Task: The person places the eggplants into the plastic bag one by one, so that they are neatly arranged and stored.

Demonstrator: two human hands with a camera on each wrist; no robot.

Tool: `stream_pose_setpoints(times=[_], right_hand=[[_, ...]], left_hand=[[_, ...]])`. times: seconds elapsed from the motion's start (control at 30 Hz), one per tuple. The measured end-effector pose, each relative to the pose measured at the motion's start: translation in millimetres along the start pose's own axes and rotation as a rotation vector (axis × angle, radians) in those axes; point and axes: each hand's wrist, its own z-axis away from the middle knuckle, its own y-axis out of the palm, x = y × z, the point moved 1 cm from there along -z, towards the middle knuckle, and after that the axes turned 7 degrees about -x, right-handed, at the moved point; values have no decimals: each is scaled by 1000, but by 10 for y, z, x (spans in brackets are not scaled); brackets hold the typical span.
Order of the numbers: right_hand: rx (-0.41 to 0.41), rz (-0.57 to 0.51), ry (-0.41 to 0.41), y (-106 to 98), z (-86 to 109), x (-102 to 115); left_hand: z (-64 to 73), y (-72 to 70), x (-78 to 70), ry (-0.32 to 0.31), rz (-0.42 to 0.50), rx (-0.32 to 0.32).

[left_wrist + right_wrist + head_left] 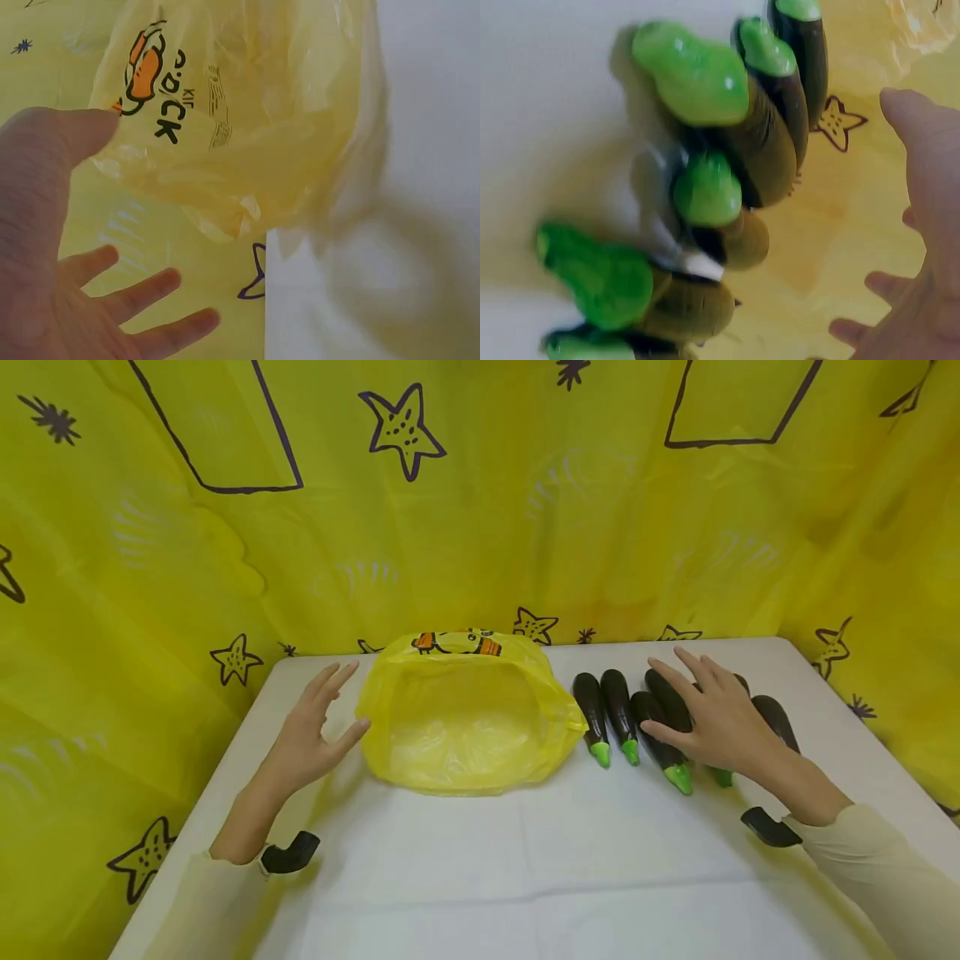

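A yellow plastic bag (465,727) stands on the white table with its wide mouth turned toward me; printed lettering shows on its side in the left wrist view. Just left of the bag, my left hand (307,735) hovers with fingers spread, its thumb (90,131) overlapping the bag's edge in the left wrist view. To the bag's right lie several dark eggplants (592,710) with green stem ends (697,75). Over the right part of that row hangs my right hand (712,718), fingers extended and holding nothing; it hides parts of some eggplants in the head view.
A white cloth (525,877) with fold creases covers the table. Behind and beside it hangs a yellow curtain (465,543) with starfish drawings. Dark wrist-worn pieces sit at my left cuff (288,853) and right cuff (771,828).
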Motion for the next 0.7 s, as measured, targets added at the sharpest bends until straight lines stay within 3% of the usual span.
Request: stream_pose_setpoints(times=[0.13,0.33,0.57,0.7], right_hand=[[17,-38,21,-62,44,-100],[35,-29,59,-137,146,-272],[50,-92,80,-232,251,-545],[98,-134,124,-276,302,-708]], left_hand=[[15,41,-48,5,57,44],[44,61,-81,-34,99,97],[-12,93,-98,34,118,64],[-40,84,-99,19,135,62]])
